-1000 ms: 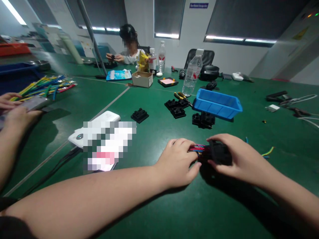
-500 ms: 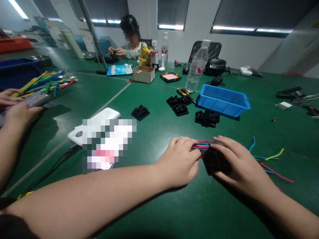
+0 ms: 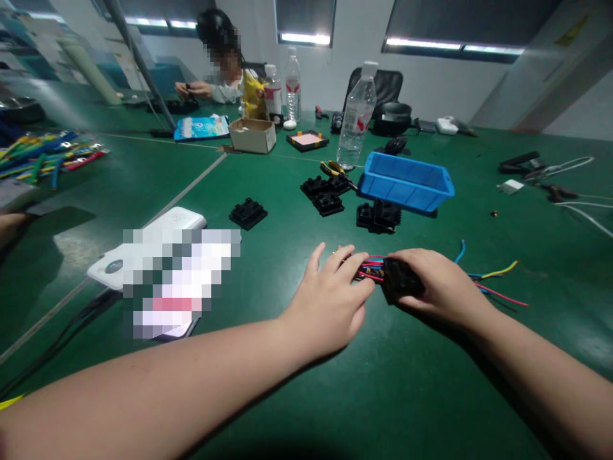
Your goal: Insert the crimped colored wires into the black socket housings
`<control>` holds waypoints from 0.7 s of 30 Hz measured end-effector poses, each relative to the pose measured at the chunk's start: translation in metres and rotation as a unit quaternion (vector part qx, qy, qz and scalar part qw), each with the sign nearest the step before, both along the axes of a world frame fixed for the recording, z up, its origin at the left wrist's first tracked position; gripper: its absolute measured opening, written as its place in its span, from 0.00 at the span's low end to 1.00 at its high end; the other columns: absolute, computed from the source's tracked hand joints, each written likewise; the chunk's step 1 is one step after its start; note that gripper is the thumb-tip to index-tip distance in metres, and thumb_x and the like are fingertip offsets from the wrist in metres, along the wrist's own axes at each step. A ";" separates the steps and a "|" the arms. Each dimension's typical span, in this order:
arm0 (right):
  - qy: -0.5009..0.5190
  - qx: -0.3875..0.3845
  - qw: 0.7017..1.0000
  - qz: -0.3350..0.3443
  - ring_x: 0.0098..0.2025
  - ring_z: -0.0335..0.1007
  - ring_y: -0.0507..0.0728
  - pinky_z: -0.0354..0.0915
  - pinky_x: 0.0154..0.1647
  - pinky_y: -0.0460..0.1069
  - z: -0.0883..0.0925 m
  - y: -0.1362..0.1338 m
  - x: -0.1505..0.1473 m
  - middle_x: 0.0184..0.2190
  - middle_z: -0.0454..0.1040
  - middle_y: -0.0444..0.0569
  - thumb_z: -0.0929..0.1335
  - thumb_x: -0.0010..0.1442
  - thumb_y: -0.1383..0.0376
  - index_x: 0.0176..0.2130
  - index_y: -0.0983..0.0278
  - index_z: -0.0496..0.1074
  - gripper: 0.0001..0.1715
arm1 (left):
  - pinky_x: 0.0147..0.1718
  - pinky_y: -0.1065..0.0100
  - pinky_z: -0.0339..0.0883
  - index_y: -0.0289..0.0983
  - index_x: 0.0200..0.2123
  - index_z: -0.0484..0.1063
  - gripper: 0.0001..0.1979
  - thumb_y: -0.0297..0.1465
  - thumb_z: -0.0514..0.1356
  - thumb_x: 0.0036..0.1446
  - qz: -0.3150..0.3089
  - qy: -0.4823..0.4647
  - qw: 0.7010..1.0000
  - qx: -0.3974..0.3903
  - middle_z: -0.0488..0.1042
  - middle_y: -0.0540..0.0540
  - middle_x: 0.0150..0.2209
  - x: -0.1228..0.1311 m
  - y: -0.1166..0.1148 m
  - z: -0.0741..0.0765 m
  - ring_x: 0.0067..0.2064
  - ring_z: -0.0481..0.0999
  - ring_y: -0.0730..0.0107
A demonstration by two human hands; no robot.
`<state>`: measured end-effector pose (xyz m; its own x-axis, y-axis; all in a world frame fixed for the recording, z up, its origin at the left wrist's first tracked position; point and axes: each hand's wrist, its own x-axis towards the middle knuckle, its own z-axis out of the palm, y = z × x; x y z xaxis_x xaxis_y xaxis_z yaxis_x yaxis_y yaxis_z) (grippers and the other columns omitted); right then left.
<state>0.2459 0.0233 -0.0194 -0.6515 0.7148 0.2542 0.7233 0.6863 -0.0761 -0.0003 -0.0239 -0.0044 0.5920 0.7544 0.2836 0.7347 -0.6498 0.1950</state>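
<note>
Holding a black block low at the table's near side.
It looks light and stiff, best gripped by its sides; the wires seem springy. The right hand's fingers clamp it; the left hand's spread apart over the wires. Beyond: a blue tray.

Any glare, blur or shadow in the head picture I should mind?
Head view: glare on the green table at left, colored wires smeared at far left. Same view: dark shadow below the right forearm, little detail on the black block in the right hand.
</note>
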 end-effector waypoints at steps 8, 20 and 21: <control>-0.009 0.090 0.995 0.036 0.48 0.72 0.68 0.67 0.48 0.61 0.004 0.015 0.003 0.47 0.75 0.61 0.70 0.52 0.61 0.50 0.69 0.67 0.27 | 0.36 0.55 0.66 0.38 0.39 0.71 0.11 0.33 0.50 0.65 -0.010 0.063 0.998 0.002 0.73 0.45 0.41 -0.003 0.004 0.003 0.44 0.70 0.56; 0.041 -0.062 0.997 0.004 0.41 0.71 0.63 0.69 0.41 0.59 0.016 -0.054 -0.054 0.40 0.75 0.54 0.71 0.53 0.59 0.45 0.66 0.67 0.22 | 0.47 0.56 0.66 0.36 0.42 0.72 0.10 0.26 0.53 0.61 -0.009 -0.016 0.994 -0.108 0.74 0.43 0.45 -0.005 0.012 -0.001 0.48 0.70 0.58; 0.047 -0.070 0.996 0.002 0.41 0.70 0.63 0.68 0.42 0.59 0.014 -0.055 -0.053 0.41 0.75 0.54 0.71 0.53 0.58 0.45 0.65 0.67 0.22 | 0.47 0.56 0.66 0.36 0.42 0.72 0.10 0.25 0.53 0.61 -0.009 -0.027 0.993 -0.115 0.74 0.44 0.45 -0.006 0.013 -0.002 0.48 0.70 0.58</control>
